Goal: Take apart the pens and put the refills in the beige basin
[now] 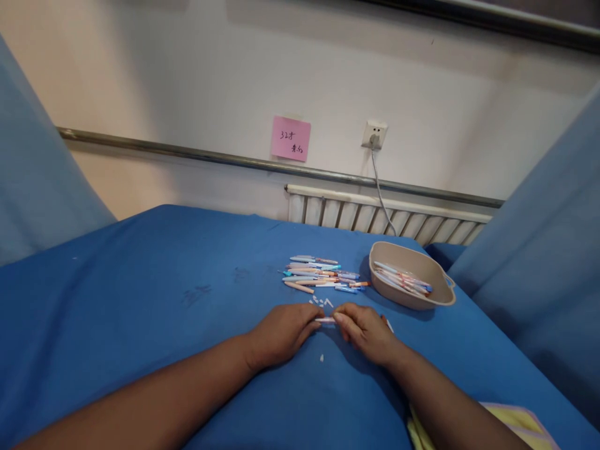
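Note:
A slim pale pen (325,320) lies level between my hands, one end in each. My left hand (287,331) is closed, its thumb and fingers pinching the pen's left end. My right hand (363,328) grips the right end between thumb and bent fingers. Past the right hand's outer side shows a white and orange tip (387,323); whether it belongs to the held pen I cannot tell. Just beyond the fingers are several small white pieces (321,302), and one more white piece (322,358) lies nearer me. Behind them is a loose pile of pens (314,274).
A beige basket (398,294) with several pens inside stands to the right on the blue sheet (187,350). A yellow cloth (515,419) lies under my right forearm. At the back are a radiator (360,215), a metal rail (210,157) and a plugged-in cable (380,187). Blue curtains hang on both sides.

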`<action>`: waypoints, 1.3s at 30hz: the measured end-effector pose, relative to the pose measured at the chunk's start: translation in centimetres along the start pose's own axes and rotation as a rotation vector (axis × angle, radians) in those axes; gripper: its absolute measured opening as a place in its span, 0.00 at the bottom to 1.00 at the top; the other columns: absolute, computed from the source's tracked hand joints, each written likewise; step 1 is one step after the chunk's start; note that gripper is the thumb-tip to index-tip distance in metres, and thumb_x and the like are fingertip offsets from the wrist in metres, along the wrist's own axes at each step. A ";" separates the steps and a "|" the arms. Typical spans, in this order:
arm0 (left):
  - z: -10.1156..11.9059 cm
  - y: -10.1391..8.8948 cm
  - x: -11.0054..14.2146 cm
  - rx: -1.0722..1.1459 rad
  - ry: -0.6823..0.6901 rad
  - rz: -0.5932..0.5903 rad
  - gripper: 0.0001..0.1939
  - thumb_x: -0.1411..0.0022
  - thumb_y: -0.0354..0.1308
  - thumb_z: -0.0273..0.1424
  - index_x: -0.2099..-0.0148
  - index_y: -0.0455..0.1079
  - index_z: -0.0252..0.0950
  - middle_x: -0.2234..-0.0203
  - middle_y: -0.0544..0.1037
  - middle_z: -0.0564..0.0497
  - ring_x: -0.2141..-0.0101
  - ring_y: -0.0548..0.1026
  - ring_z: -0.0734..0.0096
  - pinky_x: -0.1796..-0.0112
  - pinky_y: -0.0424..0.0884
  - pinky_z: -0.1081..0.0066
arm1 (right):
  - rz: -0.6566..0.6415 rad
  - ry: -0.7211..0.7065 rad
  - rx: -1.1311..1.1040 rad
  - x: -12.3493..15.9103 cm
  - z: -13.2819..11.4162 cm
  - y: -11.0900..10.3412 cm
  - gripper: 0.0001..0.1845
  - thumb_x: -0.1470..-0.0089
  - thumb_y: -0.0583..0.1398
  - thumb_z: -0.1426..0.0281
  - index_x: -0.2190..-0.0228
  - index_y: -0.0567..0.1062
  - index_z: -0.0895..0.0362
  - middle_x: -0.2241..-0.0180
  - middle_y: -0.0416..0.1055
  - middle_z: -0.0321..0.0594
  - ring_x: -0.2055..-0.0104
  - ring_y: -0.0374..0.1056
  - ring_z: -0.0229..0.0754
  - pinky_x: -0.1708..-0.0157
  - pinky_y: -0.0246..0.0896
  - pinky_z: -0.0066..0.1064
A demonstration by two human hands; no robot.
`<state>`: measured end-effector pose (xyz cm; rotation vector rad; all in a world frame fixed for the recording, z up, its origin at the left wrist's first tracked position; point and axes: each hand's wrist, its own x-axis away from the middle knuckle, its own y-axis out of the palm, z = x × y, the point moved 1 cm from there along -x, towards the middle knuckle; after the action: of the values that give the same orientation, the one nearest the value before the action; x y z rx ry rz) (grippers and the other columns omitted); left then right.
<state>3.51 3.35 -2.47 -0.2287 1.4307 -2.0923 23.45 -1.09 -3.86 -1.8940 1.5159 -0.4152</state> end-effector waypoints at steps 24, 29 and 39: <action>0.4 0.0 0.0 0.018 0.011 0.001 0.13 0.32 0.45 0.37 0.50 0.63 0.40 0.59 0.76 0.49 0.61 0.74 0.64 0.62 0.66 0.71 | 0.098 0.032 0.058 -0.1 -0.3 0.1 0.13 0.43 0.56 0.62 0.74 0.73 0.56 0.77 0.71 0.35 0.73 0.66 0.39 0.73 0.54 0.28; 0.3 0.0 -0.1 -0.013 -0.051 0.028 0.14 0.32 0.43 0.38 0.59 0.66 0.38 0.68 0.76 0.51 0.68 0.74 0.66 0.69 0.64 0.72 | 0.154 0.007 -0.094 -0.1 -0.5 0.6 0.09 0.45 0.58 0.62 0.67 0.71 0.56 0.74 0.71 0.35 0.73 0.65 0.38 0.73 0.57 0.27; 0.2 -0.1 -0.3 0.001 -0.097 0.030 0.16 0.32 0.42 0.41 0.60 0.66 0.38 0.70 0.76 0.52 0.70 0.73 0.67 0.70 0.64 0.73 | 0.193 0.005 -0.104 -0.1 0.0 0.9 0.08 0.45 0.58 0.63 0.70 0.71 0.55 0.76 0.70 0.34 0.74 0.64 0.37 0.74 0.55 0.27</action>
<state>3.79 3.40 -2.22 -0.3021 1.3678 -2.0298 22.77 -1.04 -4.40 -1.8039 1.7351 -0.2584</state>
